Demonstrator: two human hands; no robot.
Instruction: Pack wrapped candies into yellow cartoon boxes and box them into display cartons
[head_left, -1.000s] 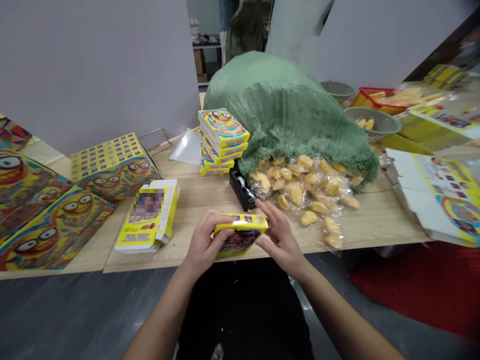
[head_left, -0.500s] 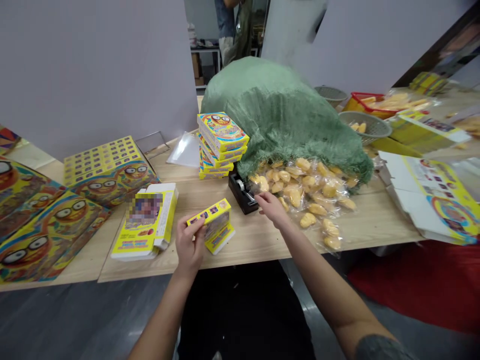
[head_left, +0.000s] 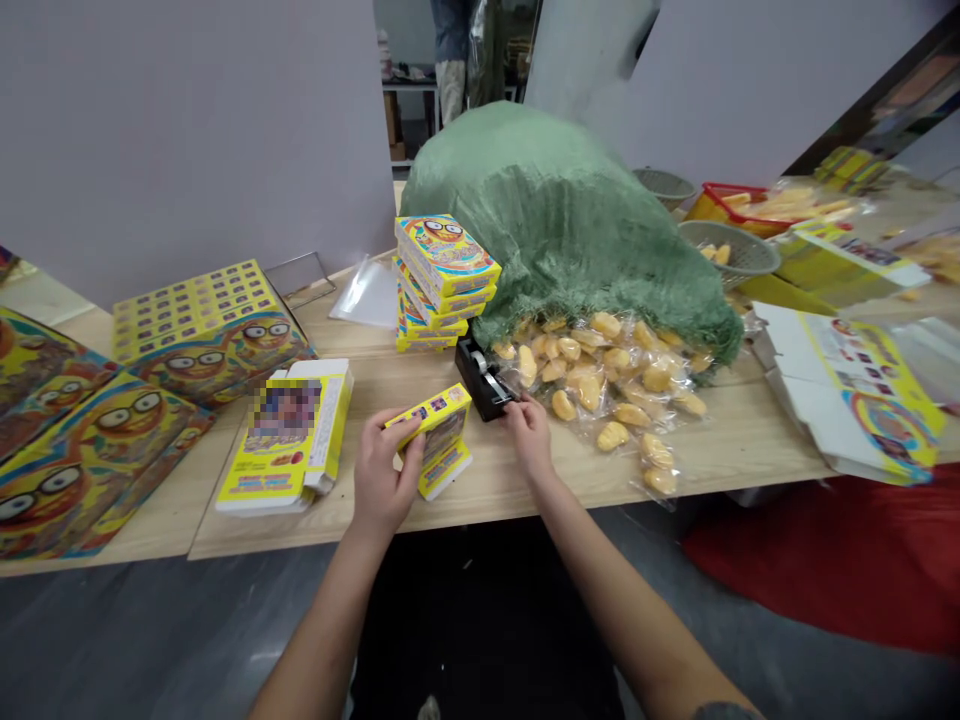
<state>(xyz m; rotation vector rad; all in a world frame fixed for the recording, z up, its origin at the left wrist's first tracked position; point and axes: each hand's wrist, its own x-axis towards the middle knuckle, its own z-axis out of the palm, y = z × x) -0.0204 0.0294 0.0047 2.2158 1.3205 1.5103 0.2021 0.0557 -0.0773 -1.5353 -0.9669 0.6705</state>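
My left hand (head_left: 384,468) grips a small yellow printed box (head_left: 444,428), held on edge with its narrow printed side up. Just behind and below it, a yellow box panel (head_left: 448,474) touches the table; I cannot tell if it belongs to the same box. My right hand (head_left: 529,432) is at the front end of a black tape dispenser (head_left: 472,372), thumb and finger pinched on the tape at the cutter. The strip itself is too thin to see clearly. Beyond the dispenser stands a leaning stack of yellow boxes (head_left: 448,262).
Clear-wrapped yellow pieces (head_left: 589,385) spill from a green woven sack (head_left: 570,220). An open-flapped yellow box (head_left: 289,435) lies at left, beside larger printed cartons (head_left: 210,330). At right are an unfolded carton (head_left: 862,400), a grey basket (head_left: 739,255) and a red tray (head_left: 731,198).
My right hand has come down and slightly left onto the dispenser's front end. My left hand has moved the yellow box slightly up and right, closer to the dispenser.
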